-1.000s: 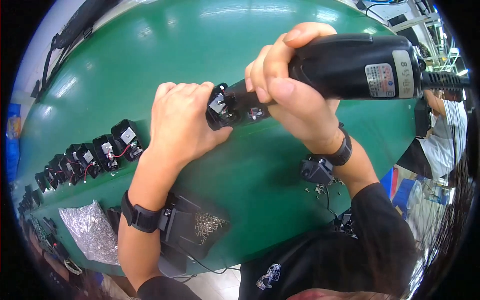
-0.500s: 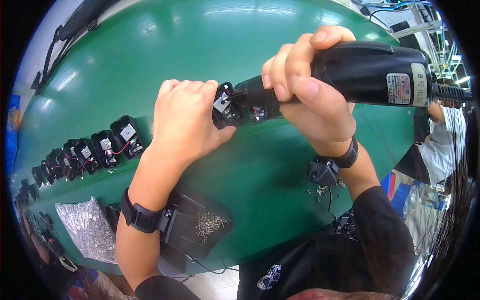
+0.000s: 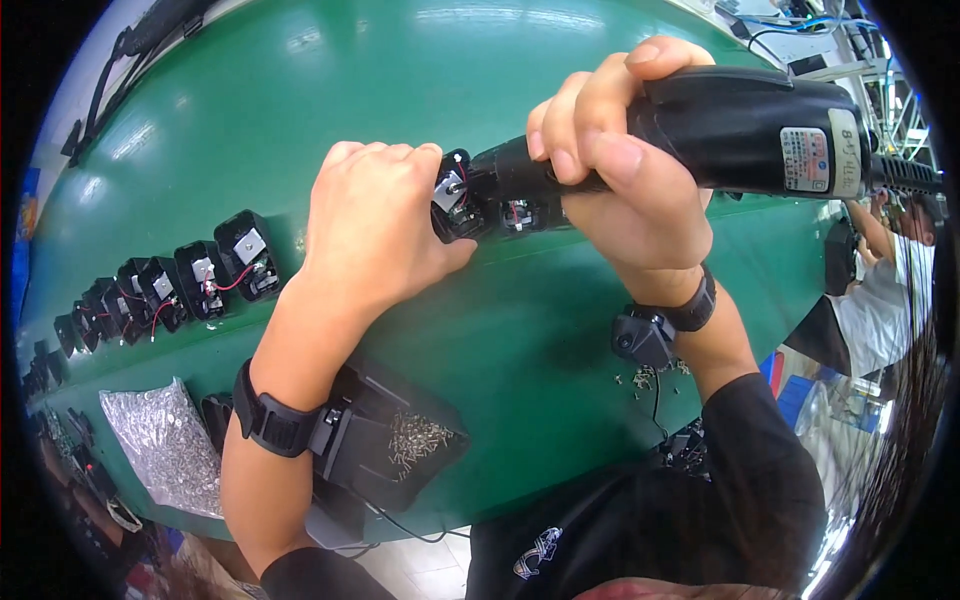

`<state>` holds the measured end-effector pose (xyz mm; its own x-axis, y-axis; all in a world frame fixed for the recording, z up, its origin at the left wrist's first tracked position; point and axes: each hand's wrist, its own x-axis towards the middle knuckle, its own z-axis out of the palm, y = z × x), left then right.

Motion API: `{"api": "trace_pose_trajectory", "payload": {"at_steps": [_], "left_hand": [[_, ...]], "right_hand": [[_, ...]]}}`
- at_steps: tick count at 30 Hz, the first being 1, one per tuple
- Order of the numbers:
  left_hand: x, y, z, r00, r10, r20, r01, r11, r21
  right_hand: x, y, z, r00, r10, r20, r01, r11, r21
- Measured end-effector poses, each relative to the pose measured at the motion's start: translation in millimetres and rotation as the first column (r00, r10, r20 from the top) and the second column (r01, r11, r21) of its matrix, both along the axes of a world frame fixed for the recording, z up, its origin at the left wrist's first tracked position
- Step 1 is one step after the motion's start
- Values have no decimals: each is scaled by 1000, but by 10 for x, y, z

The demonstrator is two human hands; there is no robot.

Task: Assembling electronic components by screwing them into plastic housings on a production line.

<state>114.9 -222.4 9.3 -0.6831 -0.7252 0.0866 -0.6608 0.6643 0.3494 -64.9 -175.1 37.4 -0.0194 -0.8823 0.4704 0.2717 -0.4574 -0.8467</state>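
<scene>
Black tapered power tool (image 3: pixel 745 135), boxy housing (image 3: pixel 449 197)

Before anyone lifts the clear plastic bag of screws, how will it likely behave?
The clear plastic bag would probably sag, as thin film wraps loose screws. It's likely heavy for its size, packed with metal, and unlikely to roll, lying flat.

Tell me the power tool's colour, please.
The power tool is mostly black, best seen in head view.

Green table (image 3: pixel 560 400), pale tiled floor (image 3: pixel 436 572), co-worker (image 3: pixel 880 312) (in white, far right).
</scene>
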Motion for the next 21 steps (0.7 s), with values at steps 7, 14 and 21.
{"api": "trace_pose_trajectory", "payload": {"at_steps": [7, 14, 21], "left_hand": [[-22, -21, -95, 986, -40, -163, 29, 997, -71], [46, -41, -80, 993, -31, -118, 34, 999, 25], [-70, -83, 74, 991, -99, -89, 97, 995, -31]], "right_hand": [[-56, -51, -124, 991, 135, 15, -133, 988, -73], [16, -145, -153, 968, 180, -177, -204, 971, -126], [-24, -73, -151, 982, 103, -156, -110, 993, -41]]}}
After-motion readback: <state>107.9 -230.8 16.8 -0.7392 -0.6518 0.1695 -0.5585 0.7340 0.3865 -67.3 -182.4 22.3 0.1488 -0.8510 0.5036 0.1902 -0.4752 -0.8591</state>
